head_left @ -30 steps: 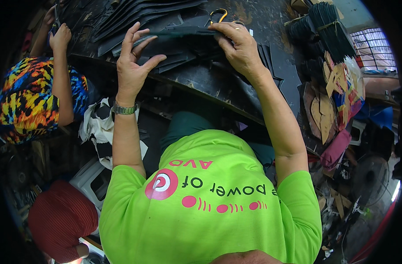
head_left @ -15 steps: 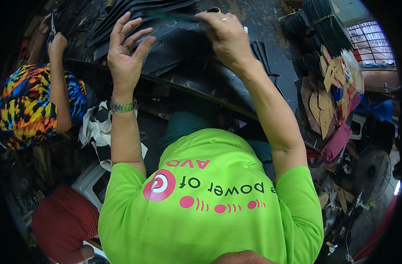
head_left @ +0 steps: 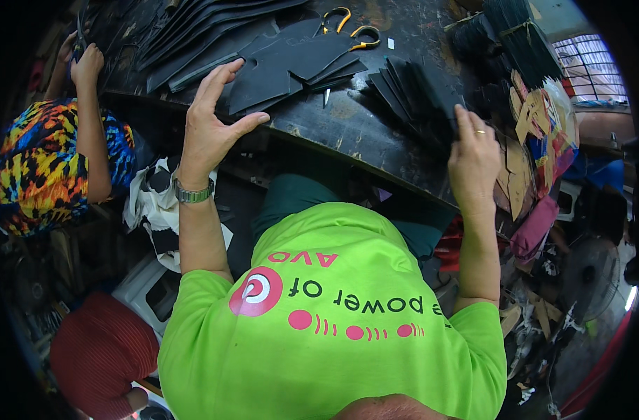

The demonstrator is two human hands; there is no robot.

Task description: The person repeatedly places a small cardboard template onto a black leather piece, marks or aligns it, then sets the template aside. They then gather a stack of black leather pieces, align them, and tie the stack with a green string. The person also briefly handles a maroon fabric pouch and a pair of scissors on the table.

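My left hand [head_left: 211, 126] is raised by the table's front edge, its thumb and fingers spread and nothing in them. Just beyond it lie several flat black cut pieces [head_left: 260, 87], leather-like, piled loosely. Scissors with orange and black handles [head_left: 365, 38] rest among them, their blades partly covered. At the right, my right hand [head_left: 475, 157] pinches the near edge of a black sheet piece [head_left: 435, 94], slightly blurred, over a fanned stack of similar pieces [head_left: 393, 91]. The hand hides part of that edge.
Long black strips [head_left: 207, 28] lie at the table's far left. Bundled dark pieces [head_left: 515, 35] and tan cardboard patterns [head_left: 529, 115] are at the right. A co-worker in a colourful shirt [head_left: 53, 168] holds scissors at the left. White cloth scraps [head_left: 158, 210] hang below the table.
My right hand has swung right and nearer, carrying a black piece from the middle to the fanned stack. My left hand has lowered slightly, staying open. The scissors are now uncovered at the handles.
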